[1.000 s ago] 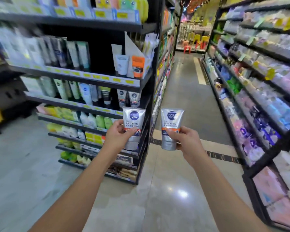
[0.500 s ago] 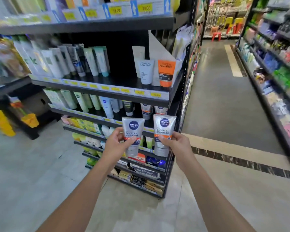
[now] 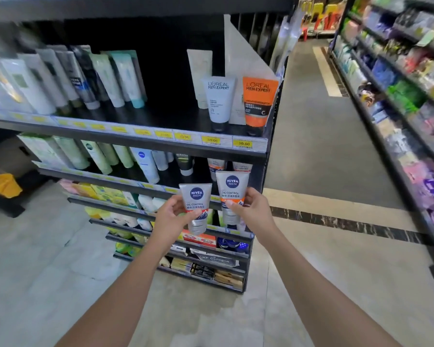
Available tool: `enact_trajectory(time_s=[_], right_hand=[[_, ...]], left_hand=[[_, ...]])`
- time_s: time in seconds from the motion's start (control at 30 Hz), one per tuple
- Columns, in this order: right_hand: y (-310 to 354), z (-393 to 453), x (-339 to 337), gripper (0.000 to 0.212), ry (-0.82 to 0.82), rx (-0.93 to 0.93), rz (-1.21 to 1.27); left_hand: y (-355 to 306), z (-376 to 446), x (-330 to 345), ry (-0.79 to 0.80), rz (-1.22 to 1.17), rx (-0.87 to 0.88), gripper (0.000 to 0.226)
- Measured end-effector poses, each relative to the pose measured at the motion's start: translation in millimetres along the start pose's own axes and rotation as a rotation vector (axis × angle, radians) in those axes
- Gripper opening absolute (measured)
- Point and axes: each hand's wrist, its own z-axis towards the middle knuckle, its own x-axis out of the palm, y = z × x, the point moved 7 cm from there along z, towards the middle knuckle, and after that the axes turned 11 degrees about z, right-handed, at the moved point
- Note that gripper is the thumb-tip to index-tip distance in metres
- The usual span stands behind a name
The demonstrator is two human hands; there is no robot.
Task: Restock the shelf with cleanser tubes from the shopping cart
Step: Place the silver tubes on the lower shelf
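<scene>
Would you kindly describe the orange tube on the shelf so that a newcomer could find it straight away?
Start at the black shelf unit on the left of the aisle and follow its upper stocked shelf to the right-hand end. Two L'Oreal Men Expert tubes stand there side by side on their caps. The orange tube is the outermost; its neighbour, the white tube, is the only other one close by.

head view looks forward and down, near the shelf [image 3: 140,144].
</scene>
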Motion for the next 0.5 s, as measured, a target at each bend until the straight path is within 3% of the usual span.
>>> enact_trajectory(time_s=[0.2, 0.5], right_hand=[[5.9, 38.3, 36.1, 0.039, -0.086, -0.119, -0.137], [-3.8, 83.8, 79.1, 0.036, -0.216, -0.141, -0.196]], left_hand=[[29.5, 32.9, -23.9, 0.051, -0.025, -0.026, 0.037], [54.2, 62.9, -51.1, 0.183, -0.074, 0.022, 0.037]])
